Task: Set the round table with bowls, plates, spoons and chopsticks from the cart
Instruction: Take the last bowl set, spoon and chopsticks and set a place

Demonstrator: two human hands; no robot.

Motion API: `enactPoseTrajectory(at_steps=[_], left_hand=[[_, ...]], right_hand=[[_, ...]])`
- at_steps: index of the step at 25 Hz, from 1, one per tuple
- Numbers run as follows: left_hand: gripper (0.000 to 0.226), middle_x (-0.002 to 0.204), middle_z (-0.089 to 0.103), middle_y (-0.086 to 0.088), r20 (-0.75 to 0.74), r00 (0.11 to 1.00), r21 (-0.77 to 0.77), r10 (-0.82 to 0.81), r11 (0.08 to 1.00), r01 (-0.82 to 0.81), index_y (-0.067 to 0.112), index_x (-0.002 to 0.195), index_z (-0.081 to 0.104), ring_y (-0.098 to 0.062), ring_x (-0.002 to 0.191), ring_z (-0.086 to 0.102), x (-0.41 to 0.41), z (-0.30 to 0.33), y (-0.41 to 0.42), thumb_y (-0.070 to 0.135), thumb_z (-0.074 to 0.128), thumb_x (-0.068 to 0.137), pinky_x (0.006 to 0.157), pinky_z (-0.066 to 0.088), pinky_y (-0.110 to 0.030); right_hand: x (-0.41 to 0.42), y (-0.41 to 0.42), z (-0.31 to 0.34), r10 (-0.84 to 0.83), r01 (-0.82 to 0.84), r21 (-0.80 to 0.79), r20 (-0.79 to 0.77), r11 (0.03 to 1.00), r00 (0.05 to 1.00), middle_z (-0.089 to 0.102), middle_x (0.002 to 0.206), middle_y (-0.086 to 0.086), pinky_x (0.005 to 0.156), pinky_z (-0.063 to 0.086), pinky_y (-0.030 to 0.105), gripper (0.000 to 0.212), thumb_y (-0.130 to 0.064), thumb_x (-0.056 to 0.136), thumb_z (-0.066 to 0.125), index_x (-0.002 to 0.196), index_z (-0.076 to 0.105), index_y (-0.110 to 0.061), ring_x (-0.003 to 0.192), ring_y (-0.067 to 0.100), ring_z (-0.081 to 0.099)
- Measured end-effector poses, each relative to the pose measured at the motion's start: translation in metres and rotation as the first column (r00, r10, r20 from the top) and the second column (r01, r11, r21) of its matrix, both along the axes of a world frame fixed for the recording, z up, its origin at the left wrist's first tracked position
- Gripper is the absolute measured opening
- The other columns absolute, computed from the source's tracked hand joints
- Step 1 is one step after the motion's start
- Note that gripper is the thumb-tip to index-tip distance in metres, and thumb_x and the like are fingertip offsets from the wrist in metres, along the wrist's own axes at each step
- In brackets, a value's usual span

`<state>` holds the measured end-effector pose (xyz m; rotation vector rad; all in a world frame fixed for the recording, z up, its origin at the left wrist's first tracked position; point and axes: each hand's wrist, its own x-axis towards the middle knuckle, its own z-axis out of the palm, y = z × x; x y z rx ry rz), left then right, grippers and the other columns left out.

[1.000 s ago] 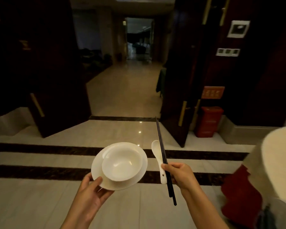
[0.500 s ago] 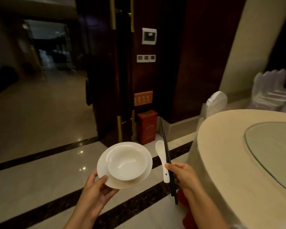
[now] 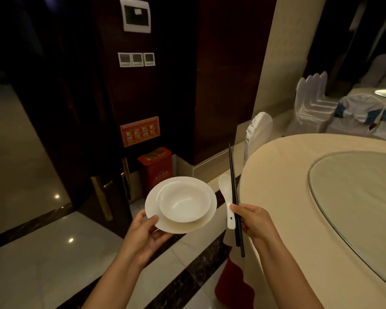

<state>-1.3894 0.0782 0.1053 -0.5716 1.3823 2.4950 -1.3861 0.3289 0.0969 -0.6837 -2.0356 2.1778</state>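
round table (image 3: 276, 175) edge lies just beside right hand (image 3: 253, 220) gripping chopsticks (image 3: 234, 192).

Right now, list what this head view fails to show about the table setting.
- Round table: its far and right parts are cut off by the frame edge, so any settings there are unseen.
- Plate: the bowl covers its middle.
- Spoon and chopsticks: the right hand hides their grip.
- Left hand: fingers under the plate are hidden.
- Cart: out of frame.
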Motion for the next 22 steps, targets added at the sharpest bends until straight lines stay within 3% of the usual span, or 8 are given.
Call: enactPoseTrajectory(at_steps=[3,8,13,18,22], left_hand=[[0.027,0.106,0.059,-0.016,0.009,1.000,-0.010,-0.030,1.000,0.030,0.016,0.115,0.049,-0.032,0.086,0.064,-0.084,0.007,0.036,0.002,0.046,0.092,0.049,0.059,-0.040],[0.018,0.109,0.058,-0.014,-0.016,0.997,-0.021,-0.081,0.997,0.081,0.018,0.100,0.053,-0.030,0.079,0.068,-0.220,0.011,0.088,0.003,0.046,0.092,0.050,0.059,-0.038],[0.020,0.107,0.061,-0.014,-0.032,0.971,-0.004,-0.237,0.972,0.237,0.016,0.106,0.054,-0.027,0.069,0.073,-0.359,-0.005,0.134,0.003,0.048,0.091,0.050,0.058,-0.037],[0.021,0.103,0.063,-0.014,-0.052,0.884,-0.023,-0.465,0.885,0.464,0.019,0.103,0.054,-0.026,0.067,0.073,-0.499,0.007,0.197,0.003,0.048,0.092,0.048,0.057,-0.037],[0.031,0.105,0.061,-0.015,-0.062,0.754,-0.040,-0.654,0.756,0.653,0.017,0.119,0.048,-0.025,0.068,0.073,-0.597,0.027,0.260,0.003,0.049,0.091,0.047,0.057,-0.036]], right_hand=[[-0.075,0.036,0.003,-0.029,0.029,-0.012,-0.002,1.000,1.000,0.070,0.081,0.012,0.078,0.050,0.044,0.012,-0.016,0.078,0.072,0.086,0.073,-0.007,0.077,0.028,0.062],[-0.189,0.085,0.006,-0.080,0.080,-0.008,0.006,0.997,0.997,0.067,0.079,0.014,0.074,0.047,0.041,0.006,-0.014,0.079,0.071,0.078,0.072,-0.008,0.077,0.031,0.057],[-0.285,0.132,-0.010,-0.219,0.219,-0.012,0.029,0.976,0.975,0.066,0.081,0.013,0.077,0.047,0.042,0.009,-0.014,0.080,0.070,0.079,0.072,-0.006,0.080,0.030,0.058],[-0.377,0.174,-0.005,-0.442,0.442,-0.030,0.009,0.897,0.897,0.064,0.069,0.008,0.073,0.045,0.041,0.007,-0.012,0.079,0.071,0.073,0.071,-0.008,0.075,0.030,0.057],[-0.429,0.203,0.008,-0.595,0.595,-0.033,0.003,0.803,0.804,0.064,0.070,0.008,0.071,0.044,0.041,0.006,-0.012,0.079,0.070,0.074,0.071,-0.008,0.075,0.028,0.056]])
